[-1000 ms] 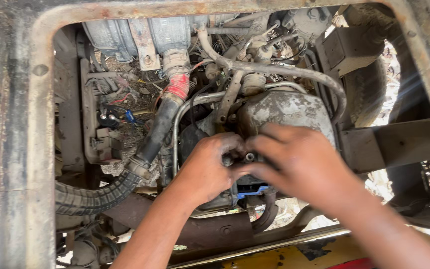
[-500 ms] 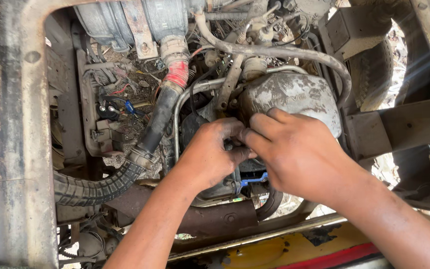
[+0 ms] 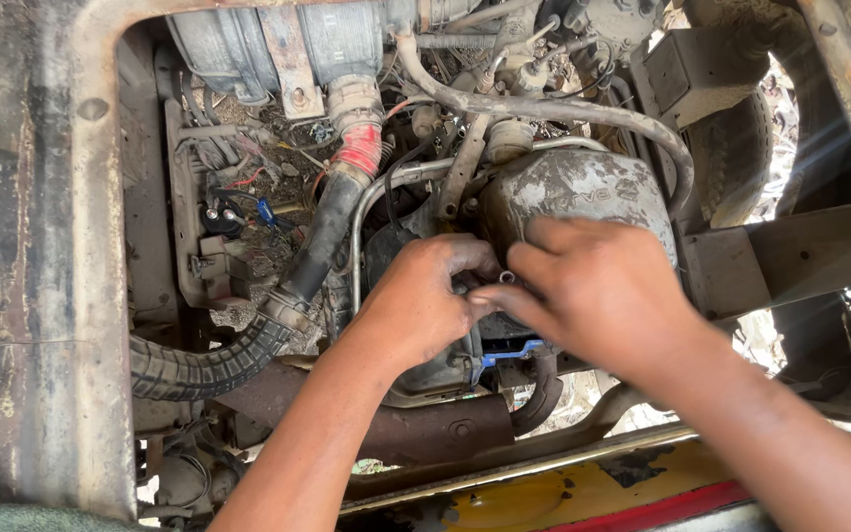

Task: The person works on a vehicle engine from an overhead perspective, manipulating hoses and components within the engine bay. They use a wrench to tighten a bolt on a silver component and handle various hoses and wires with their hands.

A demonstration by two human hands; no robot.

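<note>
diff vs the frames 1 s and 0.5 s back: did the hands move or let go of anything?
No let-go visible. Both hands stay pinched together at one spot on the engine, beside the grey dusty housing; the left hand and right hand only shifted slightly in frame as the camera moved. What they pinch is hidden. The black corrugated hose, red-banded hose joint and blue clip are unchanged.

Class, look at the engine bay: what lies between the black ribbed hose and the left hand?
In the head view, a bent metal pipe runs between the ribbed hose and the left hand.
</note>
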